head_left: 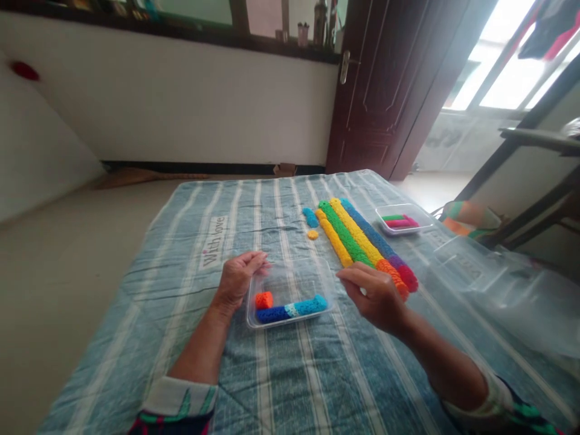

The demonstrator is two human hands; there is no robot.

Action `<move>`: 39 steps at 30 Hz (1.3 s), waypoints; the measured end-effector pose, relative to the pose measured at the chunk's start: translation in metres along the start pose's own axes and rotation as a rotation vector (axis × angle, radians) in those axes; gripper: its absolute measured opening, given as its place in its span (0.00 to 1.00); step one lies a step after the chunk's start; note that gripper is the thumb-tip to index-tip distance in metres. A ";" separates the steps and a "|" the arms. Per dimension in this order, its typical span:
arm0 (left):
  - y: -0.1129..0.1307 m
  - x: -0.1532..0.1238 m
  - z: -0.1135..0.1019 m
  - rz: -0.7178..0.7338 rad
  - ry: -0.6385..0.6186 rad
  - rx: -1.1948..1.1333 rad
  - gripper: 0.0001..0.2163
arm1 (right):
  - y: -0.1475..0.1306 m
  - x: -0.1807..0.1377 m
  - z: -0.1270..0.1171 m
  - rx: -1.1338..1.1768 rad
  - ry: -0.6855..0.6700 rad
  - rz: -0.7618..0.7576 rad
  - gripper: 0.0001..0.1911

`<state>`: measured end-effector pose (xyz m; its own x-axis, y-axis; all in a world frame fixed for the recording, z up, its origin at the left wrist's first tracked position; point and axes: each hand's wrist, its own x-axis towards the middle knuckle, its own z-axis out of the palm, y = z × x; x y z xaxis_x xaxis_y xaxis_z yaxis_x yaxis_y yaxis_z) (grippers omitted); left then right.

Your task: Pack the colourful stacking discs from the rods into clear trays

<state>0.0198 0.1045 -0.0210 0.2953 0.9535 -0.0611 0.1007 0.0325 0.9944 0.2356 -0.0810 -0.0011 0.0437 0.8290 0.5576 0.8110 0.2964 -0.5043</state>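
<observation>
A clear plastic box (290, 327) stands on the striped cloth in front of me. Inside it lie a short orange piece (263, 300) and a bumpy rod (272, 314) in dark blue, pale and light blue. My left hand (240, 278) is closed in a pinch at the box's far left corner; what its fingertips hold, if anything, I cannot make out. Just right of the box, my right hand (376, 296) is also pinched, its fingertips hiding whatever might be between them. Beyond it several bumpy rods lie side by side, among them a green rod (347, 229) and a yellow rod (357, 226).
A light blue piece (310, 217) and a yellow disc (312, 235) lie left of the rods. Another clear box (423, 225), with green and pink rods in it, sits at the far right. Clear plastic containers (489, 284) lie along the right side. A wooden door (376, 90) stands behind.
</observation>
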 end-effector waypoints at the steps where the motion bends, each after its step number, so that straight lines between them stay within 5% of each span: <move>1: -0.001 0.000 0.001 -0.002 0.002 -0.008 0.14 | 0.003 -0.001 -0.001 -0.008 -0.002 0.010 0.10; 11: 0.000 -0.006 0.012 0.009 -0.008 -0.003 0.15 | 0.030 -0.003 -0.010 -0.141 -0.032 0.101 0.12; 27: -0.003 -0.004 0.010 0.012 -0.050 0.005 0.16 | 0.057 0.032 -0.020 -0.493 -0.435 0.249 0.10; 39: -0.005 -0.002 0.009 -0.002 -0.080 0.008 0.14 | 0.069 0.051 -0.010 -0.571 -0.564 0.184 0.21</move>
<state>0.0277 0.0999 -0.0272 0.3696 0.9265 -0.0698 0.1088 0.0314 0.9936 0.3001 -0.0226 -0.0008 0.0282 0.9996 0.0070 0.9980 -0.0278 -0.0573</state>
